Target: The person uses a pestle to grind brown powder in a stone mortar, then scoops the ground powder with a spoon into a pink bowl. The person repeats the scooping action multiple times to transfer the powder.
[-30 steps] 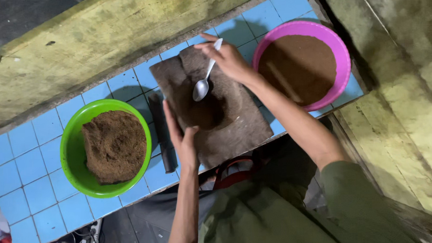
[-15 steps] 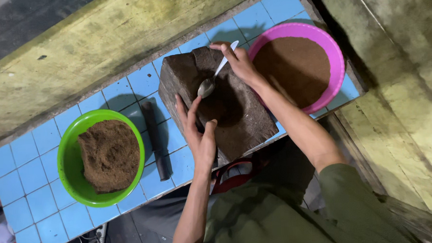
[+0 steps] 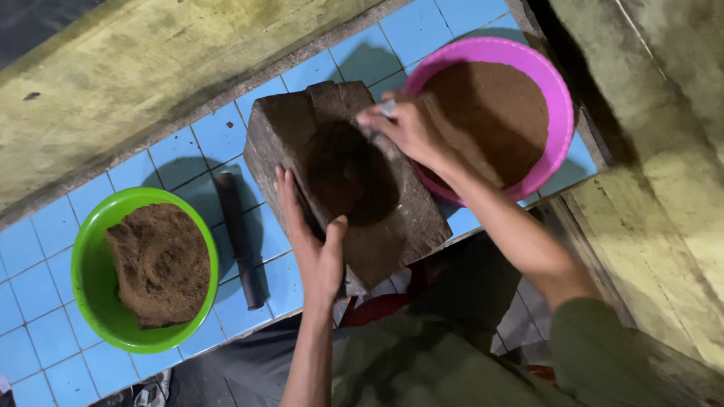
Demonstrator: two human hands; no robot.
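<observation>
While the green bowl (image 3: 88, 277) holds a heaped brown mound and the pink bowl (image 3: 563, 100) a level fill, the stone slab (image 3: 403, 226) on the tiled surface (image 3: 51, 262) carries a dark patch between both hands. Left hand (image 3: 315, 249) fingers clasp its near edge; right hand (image 3: 411, 129) fingers pinch a spoon (image 3: 387, 108), mostly hidden.

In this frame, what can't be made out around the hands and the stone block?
- Spoon: head view, hidden under the right hand; only a pale blurred tip shows.
- Hollow of the stone block: too dark to tell how much brown powder it holds.
- Block's near side: covered by the left hand.
- Pink bowl: near rim hidden by the right forearm.
- Dark rod: too dim to identify.
</observation>
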